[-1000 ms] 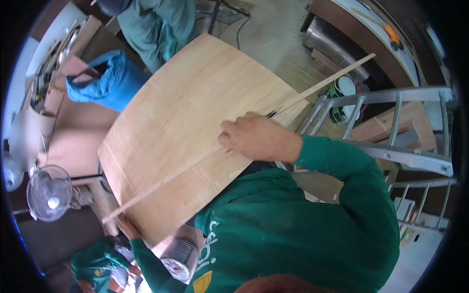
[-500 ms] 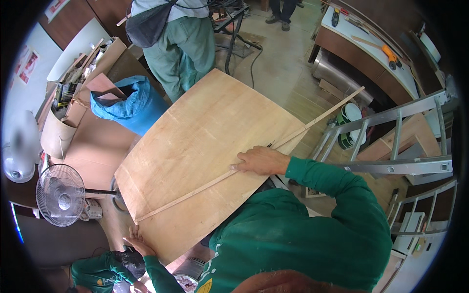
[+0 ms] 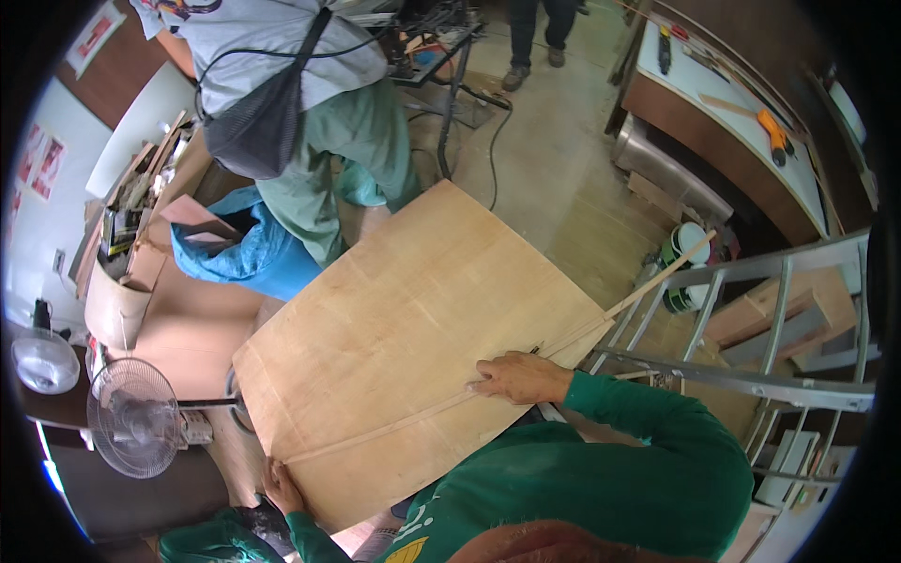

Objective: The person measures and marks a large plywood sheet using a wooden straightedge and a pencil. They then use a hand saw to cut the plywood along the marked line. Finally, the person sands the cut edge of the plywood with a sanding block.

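A large pale plywood board [image 3: 404,310] lies slantwise in front of me. Across it runs a long thin wooden strip [image 3: 375,427], whose far right end sticks out past the board's edge. My right hand [image 3: 526,377] is closed over the strip near the board's near right side, its fingertips pressed down. A small slim dark-tipped thing [image 3: 535,349] pokes out beside that hand; its kind is unclear. At the board's left corner my left hand [image 3: 280,486] is closed at the strip's left end, with its fingers partly hidden at the edge.
A standing fan [image 3: 133,418] is at the left, near a blue sack [image 3: 244,239] of offcuts. Beyond the board stands a person in green trousers [image 3: 361,141]. An aluminium ladder [image 3: 732,375] is at the right, before a counter [image 3: 723,117] with tools. Green clothing [image 3: 211,540] shows lower left.
My left hand has gone from spread fingers to closing at the strip's left end. My right hand stays on the strip. The whole view has shifted, and the person beyond the board appears nearer.
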`<act>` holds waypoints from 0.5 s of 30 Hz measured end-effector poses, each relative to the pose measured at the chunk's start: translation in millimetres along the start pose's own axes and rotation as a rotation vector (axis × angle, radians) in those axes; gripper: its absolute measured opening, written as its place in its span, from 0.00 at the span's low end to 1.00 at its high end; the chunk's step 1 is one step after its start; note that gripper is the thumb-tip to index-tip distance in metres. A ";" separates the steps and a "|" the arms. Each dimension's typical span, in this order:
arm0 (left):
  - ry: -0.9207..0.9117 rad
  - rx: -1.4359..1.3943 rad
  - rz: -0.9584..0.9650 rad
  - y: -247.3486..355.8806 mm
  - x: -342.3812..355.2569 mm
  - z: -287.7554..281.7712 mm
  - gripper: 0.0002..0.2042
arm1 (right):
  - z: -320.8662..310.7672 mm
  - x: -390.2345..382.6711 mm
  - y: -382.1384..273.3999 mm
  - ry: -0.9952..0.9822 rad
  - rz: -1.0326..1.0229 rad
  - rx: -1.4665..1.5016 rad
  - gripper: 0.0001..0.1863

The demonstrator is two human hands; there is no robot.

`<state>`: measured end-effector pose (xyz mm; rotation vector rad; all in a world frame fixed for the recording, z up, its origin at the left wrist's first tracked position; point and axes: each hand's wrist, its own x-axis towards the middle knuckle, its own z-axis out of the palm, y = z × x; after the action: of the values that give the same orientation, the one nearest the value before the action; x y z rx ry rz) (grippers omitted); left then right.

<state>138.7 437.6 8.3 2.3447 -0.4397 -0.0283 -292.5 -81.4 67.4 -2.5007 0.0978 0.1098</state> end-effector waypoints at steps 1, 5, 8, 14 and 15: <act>-0.011 0.020 -0.013 1.1 4.3 -2.7 0.26 | -3.8 4.7 0.1 -0.006 -0.013 0.001 0.17; 0.027 -0.006 0.034 -11.5 -16.3 -11.0 0.20 | -10.0 16.7 4.5 -0.049 -0.090 -0.015 0.16; 0.030 0.019 0.022 -27.2 -40.9 -10.4 0.18 | -5.1 17.0 4.9 0.005 -0.176 -0.070 0.15; -0.037 0.088 0.019 -18.4 -74.9 -34.7 0.19 | 12.8 -5.0 -5.8 0.203 -0.089 -0.097 0.07; -0.043 0.143 0.062 -12.2 -76.4 -37.3 0.19 | 14.6 -7.5 -7.4 0.221 -0.074 -0.087 0.06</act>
<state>76.0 495.4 19.0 2.4726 -0.5520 -0.0181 -300.0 -66.4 60.9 -2.5919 0.0927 -0.1971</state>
